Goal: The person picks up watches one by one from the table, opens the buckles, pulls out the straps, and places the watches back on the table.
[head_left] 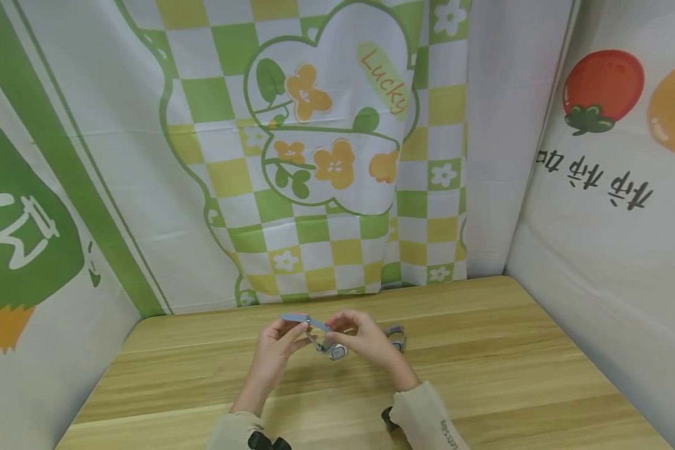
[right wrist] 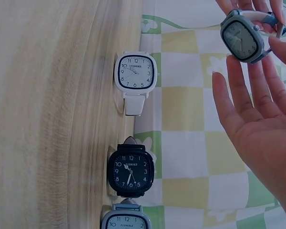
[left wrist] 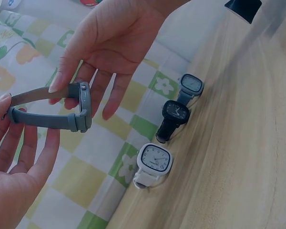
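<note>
A grey-blue wristwatch is held up between both hands, its strap looped round. My left hand pinches the strap at the end away from the case, partly cut off in the left wrist view. By the case, my right hand holds the watch between thumb and fingers; its other fingers are extended. Below the hands, a white watch, a black watch and another grey-blue watch stand in a row on the table. In the head view, the right hand hides the black one.
The wooden table carries the row of watches. A checked green and yellow cloth hangs behind its far edge. Printed white cloths hang at the sides. Dark wrist straps show at the sleeves.
</note>
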`<state>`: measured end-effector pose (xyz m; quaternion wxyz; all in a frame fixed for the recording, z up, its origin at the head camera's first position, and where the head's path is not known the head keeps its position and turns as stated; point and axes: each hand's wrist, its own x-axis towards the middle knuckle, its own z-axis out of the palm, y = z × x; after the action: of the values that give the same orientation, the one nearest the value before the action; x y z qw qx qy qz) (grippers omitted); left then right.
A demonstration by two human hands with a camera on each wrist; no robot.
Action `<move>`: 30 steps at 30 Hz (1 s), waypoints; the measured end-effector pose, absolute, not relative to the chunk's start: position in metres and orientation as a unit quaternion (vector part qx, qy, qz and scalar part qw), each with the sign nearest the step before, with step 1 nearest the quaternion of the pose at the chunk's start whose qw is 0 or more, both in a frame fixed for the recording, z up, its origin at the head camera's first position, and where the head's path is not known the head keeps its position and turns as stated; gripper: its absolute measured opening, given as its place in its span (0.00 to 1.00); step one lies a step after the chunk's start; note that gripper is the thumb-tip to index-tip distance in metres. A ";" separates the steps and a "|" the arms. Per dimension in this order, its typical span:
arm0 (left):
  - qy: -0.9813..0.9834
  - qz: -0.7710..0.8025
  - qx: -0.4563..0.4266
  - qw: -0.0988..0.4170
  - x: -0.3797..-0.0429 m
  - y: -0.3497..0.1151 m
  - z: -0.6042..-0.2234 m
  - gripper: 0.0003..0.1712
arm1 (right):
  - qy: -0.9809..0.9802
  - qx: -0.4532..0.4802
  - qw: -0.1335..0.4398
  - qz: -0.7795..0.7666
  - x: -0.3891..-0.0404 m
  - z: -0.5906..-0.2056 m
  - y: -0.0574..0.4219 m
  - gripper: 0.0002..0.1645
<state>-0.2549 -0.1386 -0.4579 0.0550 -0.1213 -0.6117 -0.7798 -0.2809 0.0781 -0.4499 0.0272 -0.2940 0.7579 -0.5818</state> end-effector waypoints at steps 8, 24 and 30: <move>-0.635 -0.763 -0.112 0.048 -0.254 -0.133 -0.459 0.11 | 0.756 -0.299 0.021 -0.582 -0.279 -0.447 0.077 0.12; -0.649 -0.752 -0.106 0.046 -0.254 -0.134 -0.458 0.14 | 0.763 -0.298 0.013 -0.574 -0.281 -0.449 0.076 0.12; -0.655 -0.745 -0.115 0.053 -0.253 -0.137 -0.456 0.16 | 0.762 -0.298 0.015 -0.575 -0.280 -0.447 0.078 0.12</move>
<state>-0.2532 -0.1372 -0.4565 0.0531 -0.1150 -0.6554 -0.7446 -0.2805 0.0776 -0.4470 0.0151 -0.2983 0.7619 -0.5747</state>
